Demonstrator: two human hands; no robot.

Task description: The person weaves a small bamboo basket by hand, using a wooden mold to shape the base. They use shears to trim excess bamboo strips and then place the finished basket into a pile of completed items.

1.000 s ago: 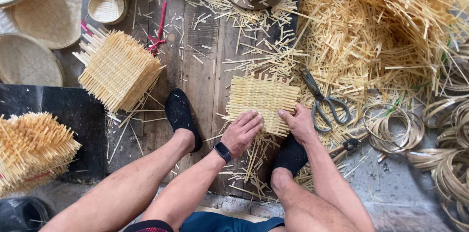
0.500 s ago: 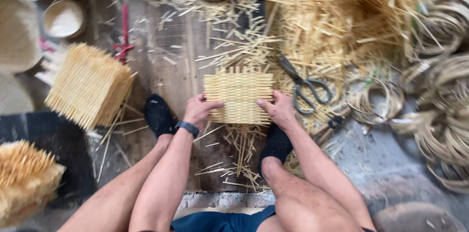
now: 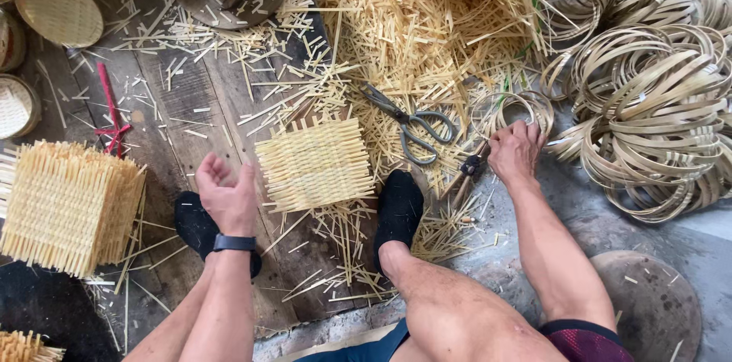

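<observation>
A weaver's right hand (image 3: 517, 150) closes on a bamboo hoop (image 3: 512, 109) right of centre; the left hand (image 3: 226, 193) hovers open beside the woven mat (image 3: 316, 164), mid-frame, which appears ready for rimming

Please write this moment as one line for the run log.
left hand: open, empty, beside woven mat | right hand: on bamboo ring

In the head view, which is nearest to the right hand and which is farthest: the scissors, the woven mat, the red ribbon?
Measured from the right hand:
1. Scissors, on the straw just beside that hand, toward the middle.
2. Woven mat, on the boards between the two feet.
3. Red ribbon, far across on the left side of the boards.
</observation>
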